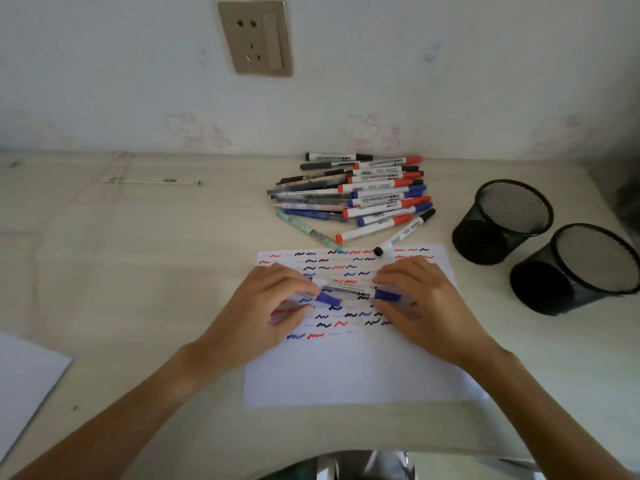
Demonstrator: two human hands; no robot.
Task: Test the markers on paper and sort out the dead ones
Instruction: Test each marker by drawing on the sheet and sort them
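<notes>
A: Hands?
B: Left hand point(273, 299) pinches blue cap point(327, 298); right hand point(420, 299) grips blue marker point(349, 292), both over scribbled paper point(349, 368).
A: Rest?
B: Marker pile point(360, 195) far side of tabletop point(138, 254); 2 mesh cups point(502, 221) right.

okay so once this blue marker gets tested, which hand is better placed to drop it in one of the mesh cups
Right. The right hand already holds the blue marker, and both mesh cups stand on its side; the left hand would need to cross over.

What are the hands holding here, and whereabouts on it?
A blue whiteboard marker, held level over the test paper. The left hand pinches its blue cap end, the right hand its blue tail end.
</notes>
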